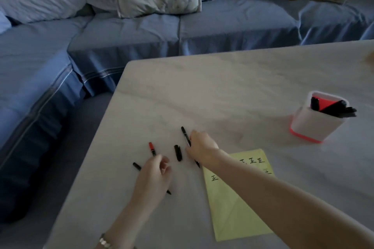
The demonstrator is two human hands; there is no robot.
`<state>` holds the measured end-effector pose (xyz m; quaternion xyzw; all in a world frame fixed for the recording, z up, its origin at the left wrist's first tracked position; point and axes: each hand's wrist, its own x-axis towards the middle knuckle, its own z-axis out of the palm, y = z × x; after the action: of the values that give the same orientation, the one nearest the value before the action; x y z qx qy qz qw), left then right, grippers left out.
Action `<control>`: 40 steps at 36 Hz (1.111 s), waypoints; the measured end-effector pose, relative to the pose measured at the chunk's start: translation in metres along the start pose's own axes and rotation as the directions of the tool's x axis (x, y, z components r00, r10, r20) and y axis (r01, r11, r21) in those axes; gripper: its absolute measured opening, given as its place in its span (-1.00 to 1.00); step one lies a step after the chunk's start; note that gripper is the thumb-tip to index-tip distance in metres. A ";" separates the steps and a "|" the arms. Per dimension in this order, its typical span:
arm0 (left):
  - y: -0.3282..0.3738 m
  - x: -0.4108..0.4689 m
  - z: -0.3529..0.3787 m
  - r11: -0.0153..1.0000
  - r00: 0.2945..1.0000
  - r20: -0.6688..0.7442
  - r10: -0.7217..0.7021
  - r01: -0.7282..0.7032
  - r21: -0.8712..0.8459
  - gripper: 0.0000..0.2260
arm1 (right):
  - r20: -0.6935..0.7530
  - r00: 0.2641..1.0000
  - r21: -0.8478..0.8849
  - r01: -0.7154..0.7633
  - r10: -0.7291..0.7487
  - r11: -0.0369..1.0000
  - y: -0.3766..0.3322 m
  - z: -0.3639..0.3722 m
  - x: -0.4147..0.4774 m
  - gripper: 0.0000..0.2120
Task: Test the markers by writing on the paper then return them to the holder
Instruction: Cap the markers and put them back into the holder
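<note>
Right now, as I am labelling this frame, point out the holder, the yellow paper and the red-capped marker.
holder (311, 125): head view, on its white front wall.
yellow paper (232, 212): head view, on its bare lower half.
red-capped marker (150, 146): head view, on its red cap.

The right grip (202, 145) hid the middle of a black marker (184, 132); the left grip (153, 180) covered a red-capped marker (151, 147) barrel. A forearm (263, 184) crossed the paper (232, 208) writing.

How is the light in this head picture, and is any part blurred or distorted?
Head view: dim, bluish light, no glare; the pen holder is smeared by blur and casts a faint shadow leftward; left hand and right hand look soft-edged.
</note>
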<state>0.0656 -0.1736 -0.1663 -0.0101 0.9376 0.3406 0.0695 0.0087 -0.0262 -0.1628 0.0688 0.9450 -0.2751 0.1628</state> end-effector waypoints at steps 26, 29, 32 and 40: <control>0.053 -0.023 0.021 0.957 0.993 0.117 0.027 0.008 -0.291 -0.91 | -0.333 0.941 0.829 0.261 0.062 0.495 0.080 -0.056 -0.100 -0.86; 0.057 -0.044 0.025 0.922 0.984 0.141 0.108 -0.046 -0.385 -0.90 | -0.326 0.934 0.921 0.278 0.148 0.274 0.078 -0.056 -0.117 -0.89; 0.060 -0.053 0.029 0.899 0.985 0.134 0.106 -0.037 -0.436 -0.90 | -0.332 0.926 0.937 0.301 0.178 0.179 0.078 -0.052 -0.129 -0.90; 0.073 -0.058 0.032 0.878 0.985 0.124 0.117 -0.044 -0.476 -0.87 | -0.394 0.898 0.915 0.366 0.193 0.168 0.089 -0.047 -0.140 -0.56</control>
<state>0.1225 -0.0986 -0.1355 0.0378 0.8182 0.5608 0.1208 0.1469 0.0684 -0.1218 0.1593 0.5551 -0.8031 -0.1467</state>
